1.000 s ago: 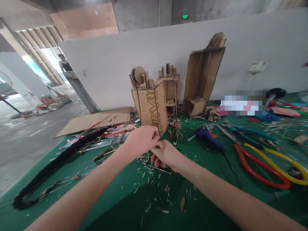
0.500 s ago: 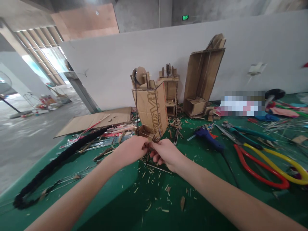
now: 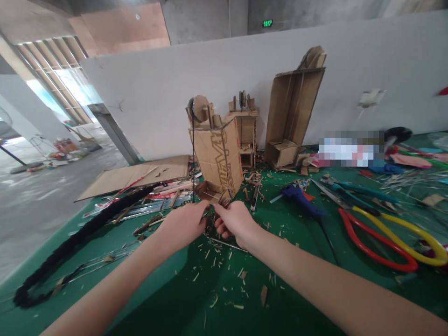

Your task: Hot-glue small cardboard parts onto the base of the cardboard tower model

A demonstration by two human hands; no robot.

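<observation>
Holding fingertips [image 3: 221,211] at the near foot of the cardboard tower [image 3: 214,151].
Curling left hand [image 3: 184,224] and right hand [image 3: 238,223] close together, hiding any grip from view.

Cardboard box [image 3: 206,151]: tall, brown, standing on end on the green table [image 3: 157,298], inboard of the left edge and toward the far edge. Large printed lettering [image 3: 221,156] runs vertically down the front panel; the top edges are roughly cut. A cardboard wheel [image 3: 201,108] is mounted on edge above the box, between upright cardboard supports [image 3: 210,114]. A black cord [image 3: 193,158] passes over the wheel and hangs taut and straight outside the box's left side. A small open cardboard tray [image 3: 209,190] sits at the box's lower front. The cord's lower end is obscured; it appears to reach the tray's near side.
</observation>
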